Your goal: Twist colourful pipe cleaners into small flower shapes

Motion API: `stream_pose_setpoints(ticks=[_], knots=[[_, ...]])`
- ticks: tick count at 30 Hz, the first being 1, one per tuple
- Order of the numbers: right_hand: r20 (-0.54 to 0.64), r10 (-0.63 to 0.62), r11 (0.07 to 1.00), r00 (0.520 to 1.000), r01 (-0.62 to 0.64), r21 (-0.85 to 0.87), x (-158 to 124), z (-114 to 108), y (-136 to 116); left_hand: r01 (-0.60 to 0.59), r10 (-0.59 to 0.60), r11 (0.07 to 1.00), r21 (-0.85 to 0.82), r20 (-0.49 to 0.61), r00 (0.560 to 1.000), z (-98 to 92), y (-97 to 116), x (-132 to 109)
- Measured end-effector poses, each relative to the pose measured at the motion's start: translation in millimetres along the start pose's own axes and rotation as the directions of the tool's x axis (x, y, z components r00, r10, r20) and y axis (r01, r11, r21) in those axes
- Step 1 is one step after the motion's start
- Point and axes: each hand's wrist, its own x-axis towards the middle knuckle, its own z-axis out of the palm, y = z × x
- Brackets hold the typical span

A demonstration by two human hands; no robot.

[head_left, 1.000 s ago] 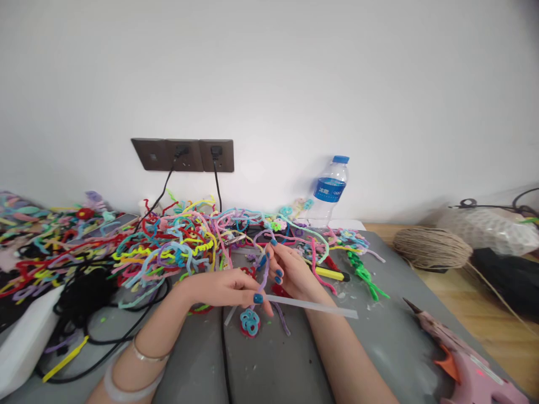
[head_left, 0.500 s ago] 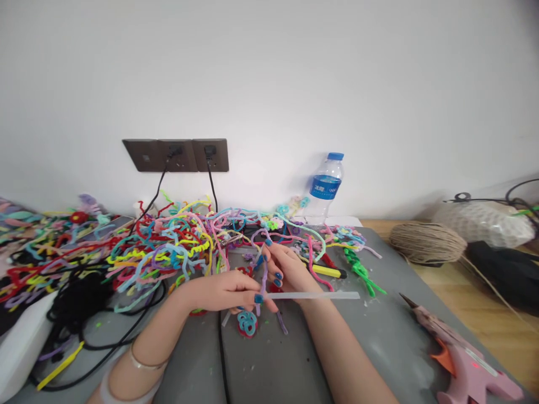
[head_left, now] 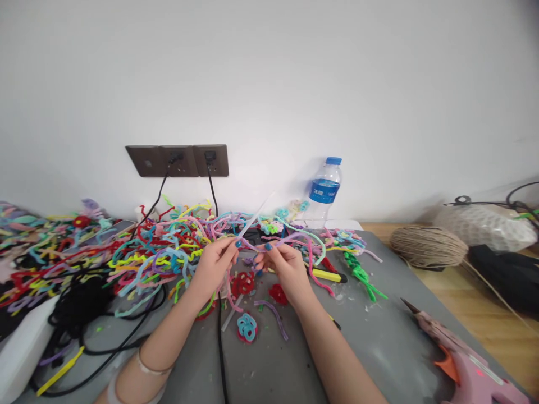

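Observation:
My left hand (head_left: 214,266) and my right hand (head_left: 283,265) are raised side by side over the grey table (head_left: 379,342), both closed in pinches. A lilac pipe cleaner (head_left: 281,240) runs between them. The left fingers also pinch a clear glue stick (head_left: 255,216) that points up and away toward the wall. Below the hands lie a small blue and red coiled flower (head_left: 246,326), red coiled pieces (head_left: 242,283) and a short purple pipe cleaner piece (head_left: 275,315).
A big tangle of coloured pipe cleaners (head_left: 138,252) covers the table's back left. Black cables (head_left: 84,314) run to the wall sockets (head_left: 179,160). A water bottle (head_left: 322,192), a twine ball (head_left: 427,246), a pink glue gun (head_left: 458,359) and a yellow cutter (head_left: 329,275) lie around.
Both hands lifted away from the table and moved farther back. The glue stick, lying across the table before, is now in the left fingers and tilted up. The lilac pipe cleaner is stretched between the hands.

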Motion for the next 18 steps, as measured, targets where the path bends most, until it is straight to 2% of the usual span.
stream_pose_setpoints(ticks=[2,4,6,8,11,13,15,18], knots=[[0.012,-0.136,0.974,0.991,0.136,-0.183,-5,3,-5,-0.034,0.038,0.981,0.193,-0.019,0.999,0.6,-3,1],[0.056,-0.221,0.920,0.974,0.227,-0.319,-9,4,-10,-0.082,0.085,0.937,0.341,0.007,0.996,1.3,-6,0],[0.117,-0.240,0.889,0.964,0.266,-0.373,-12,4,-14,-0.161,0.135,0.894,0.418,0.092,0.987,2.4,-10,-1],[0.165,-0.185,0.912,0.969,0.232,-0.339,-11,1,-16,-0.248,0.155,0.852,0.462,0.229,0.961,2.9,-11,-3],[0.201,-0.031,0.971,0.979,0.077,-0.228,-5,-7,-20,-0.349,0.123,0.818,0.458,0.453,0.883,-0.9,-5,-6],[0.225,0.050,0.975,0.973,0.001,-0.221,-2,-15,-26,-0.388,0.117,0.848,0.361,0.587,0.801,-7.7,3,-7],[0.269,0.111,0.975,0.957,-0.052,-0.218,-2,-22,-32,-0.360,0.104,0.899,0.248,0.678,0.728,-16.7,12,-8],[0.347,0.215,0.967,0.913,-0.150,-0.206,-5,-29,-38,-0.236,0.079,0.967,0.095,0.768,0.636,-28.7,21,-9]])
